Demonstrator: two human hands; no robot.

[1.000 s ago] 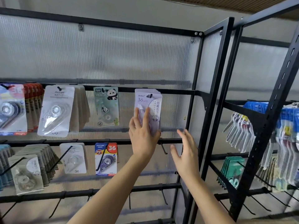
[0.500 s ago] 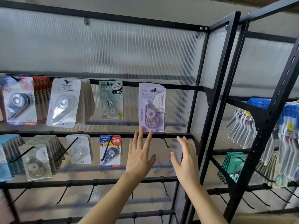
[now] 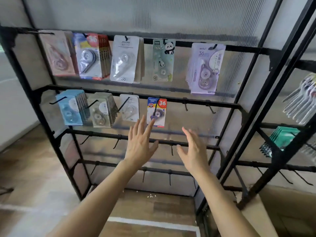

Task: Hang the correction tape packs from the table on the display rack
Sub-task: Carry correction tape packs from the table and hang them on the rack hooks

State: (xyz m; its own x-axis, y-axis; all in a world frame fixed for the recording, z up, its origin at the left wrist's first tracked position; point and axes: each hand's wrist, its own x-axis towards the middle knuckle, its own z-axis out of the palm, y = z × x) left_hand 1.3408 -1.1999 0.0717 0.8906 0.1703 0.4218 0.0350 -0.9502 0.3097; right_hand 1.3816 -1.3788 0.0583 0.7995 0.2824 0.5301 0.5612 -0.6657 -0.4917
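Empty, fingers spread: left hand (image 3: 139, 147), right hand (image 3: 193, 151), below lilac packs (image 3: 205, 65); best grip the next pack near its hang-hole.

wood-plank floor (image 3: 30, 168), white stripe (image 3: 150, 223) across it near bottom edge. brown cardboard box (image 3: 290, 211) lower right. white wall (image 3: 13, 108) far left. small white specks (image 3: 150, 195) on floor.

Panda pack (image 3: 163, 60) on rack (image 3: 196, 102) top row, L of rightmost stack (image 3: 204, 67), pegs (image 3: 171, 150) in rows below
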